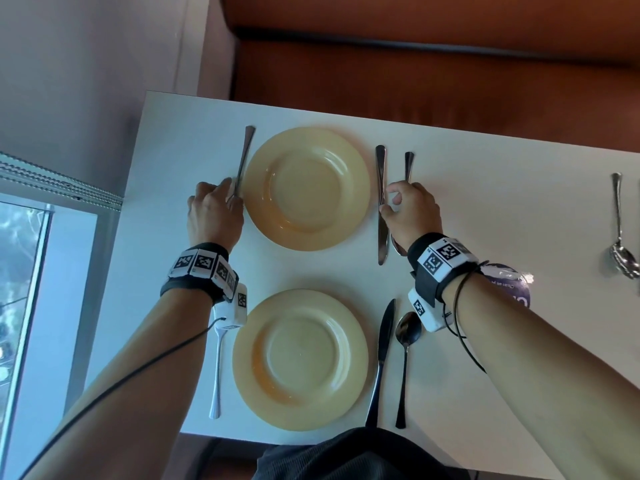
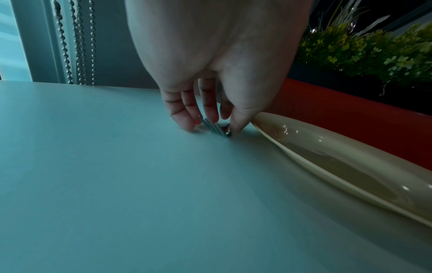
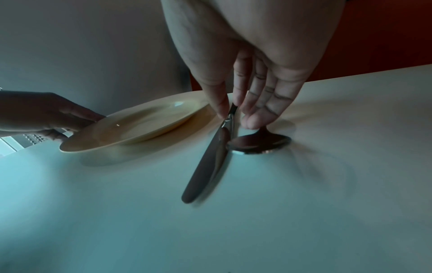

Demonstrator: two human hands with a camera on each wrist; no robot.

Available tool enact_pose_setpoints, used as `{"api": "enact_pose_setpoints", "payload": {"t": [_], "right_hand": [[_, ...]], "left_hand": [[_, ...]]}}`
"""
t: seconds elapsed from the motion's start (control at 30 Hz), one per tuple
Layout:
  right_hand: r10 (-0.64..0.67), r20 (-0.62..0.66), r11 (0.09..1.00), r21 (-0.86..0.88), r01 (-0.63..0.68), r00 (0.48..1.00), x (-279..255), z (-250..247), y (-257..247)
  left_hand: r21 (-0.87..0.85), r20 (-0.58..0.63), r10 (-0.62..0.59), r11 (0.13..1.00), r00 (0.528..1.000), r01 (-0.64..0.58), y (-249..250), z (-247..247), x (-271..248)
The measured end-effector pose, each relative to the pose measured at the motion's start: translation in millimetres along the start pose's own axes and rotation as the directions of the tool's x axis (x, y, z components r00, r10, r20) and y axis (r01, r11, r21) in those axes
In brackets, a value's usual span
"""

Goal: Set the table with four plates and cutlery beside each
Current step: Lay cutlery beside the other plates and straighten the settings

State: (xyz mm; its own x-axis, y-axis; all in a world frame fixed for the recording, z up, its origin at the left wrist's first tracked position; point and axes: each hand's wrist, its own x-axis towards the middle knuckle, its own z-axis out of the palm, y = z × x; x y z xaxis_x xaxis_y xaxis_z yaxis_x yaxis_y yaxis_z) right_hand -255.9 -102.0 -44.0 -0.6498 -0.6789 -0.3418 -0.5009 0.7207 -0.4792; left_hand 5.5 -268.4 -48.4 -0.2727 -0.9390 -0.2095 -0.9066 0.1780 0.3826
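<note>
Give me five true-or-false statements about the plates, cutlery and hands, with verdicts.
1. Two yellow plates, far plate and near plate, lie on the table. True.
2. The left hand touches a fork. True.
3. The right hand pinches a cup. False: it pinches a knife.
4. A spoon lies on the far plate. False: it lies on the table beside the knife.
5. The near plate has cutlery on both sides. True.

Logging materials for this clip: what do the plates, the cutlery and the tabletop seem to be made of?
Far plate and near plate: glossy pale-yellow ceramic or melamine, with highlights on the rims; which one is unclear. Knife, spoon and fork: polished metal, probably stainless steel, with mirror-like reflections. Table: smooth matte white surface, likely laminate, with no grain or glare.
</note>
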Motion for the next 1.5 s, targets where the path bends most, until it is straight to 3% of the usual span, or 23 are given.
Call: {"api": "enact_pose_setpoints", "payload": {"t": [0.17,0.5,1.17,1.37,1.5], "right_hand": [[0.053,0.024,0.998,0.021,-0.053,0.998,4,4,-3],[0.108,0.025,0.993,0.052,-0.109,0.994,8,8,-10],[0.093,0.014,0.991,0.093,-0.094,0.996,13,4,-14],[0.100,-0.101,0.991,0.100,-0.090,0.990,9,-10,4],[0.140,-0.125,0.987,0.090,-0.129,0.982,6,-18,16]], "left_hand": [[-0.030,-0.095,0.024,0.999,0.995,-0.026,7,-6,-15],[-0.083,0.022,-0.054,0.995,0.998,0.056,25,5,-17],[-0.138,-0.009,-0.048,0.989,0.999,0.046,37,5,-6],[-0.142,-0.147,-0.062,0.989,0.987,0.041,16,-5,3],[-0.135,-0.138,-0.070,0.990,0.988,0.051,1,-6,6]]}}
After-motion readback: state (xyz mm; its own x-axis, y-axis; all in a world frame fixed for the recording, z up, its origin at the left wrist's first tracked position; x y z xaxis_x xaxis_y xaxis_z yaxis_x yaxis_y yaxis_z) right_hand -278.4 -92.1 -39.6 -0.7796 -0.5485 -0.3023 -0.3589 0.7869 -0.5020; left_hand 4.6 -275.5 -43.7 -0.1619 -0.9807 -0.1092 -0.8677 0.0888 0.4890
